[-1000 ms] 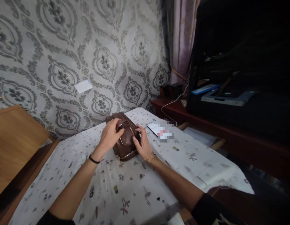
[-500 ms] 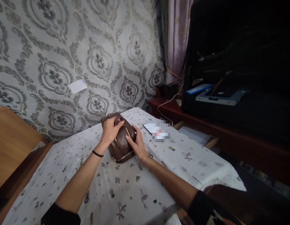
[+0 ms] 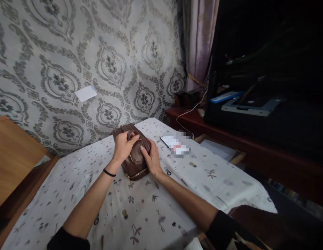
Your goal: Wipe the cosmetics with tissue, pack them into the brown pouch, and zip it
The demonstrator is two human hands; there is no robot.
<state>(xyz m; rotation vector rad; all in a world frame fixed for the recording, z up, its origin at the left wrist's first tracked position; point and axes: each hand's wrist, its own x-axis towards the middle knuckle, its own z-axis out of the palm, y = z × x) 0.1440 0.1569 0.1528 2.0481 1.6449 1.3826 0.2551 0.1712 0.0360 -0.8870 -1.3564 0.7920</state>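
A brown leather bag [image 3: 138,155] with gold-toned zippers lies on the patterned cloth. My left hand [image 3: 123,146] is closed at the bag's upper left, thumb and fingertips pinched close to its zipped pocket and a looped brown strap [image 3: 131,133]. Whether a zipper pull is between those fingertips is too small to tell. Along the bag's right side, my right hand [image 3: 153,159] grips it, the thumb on the front and the fingers around the far edge. A black band circles my left wrist.
A phone [image 3: 173,144], partly blurred out, lies right of the bag on the white printed cloth [image 3: 140,211]. Beyond it are a dark red stand [image 3: 183,116], a white cable and a large dark screen [image 3: 265,66]. A wooden panel [image 3: 17,156] stands at the left.
The view has shifted slightly. My right thumb and hand have moved a little on the bag's side; my left hand keeps its pinch near the pocket.
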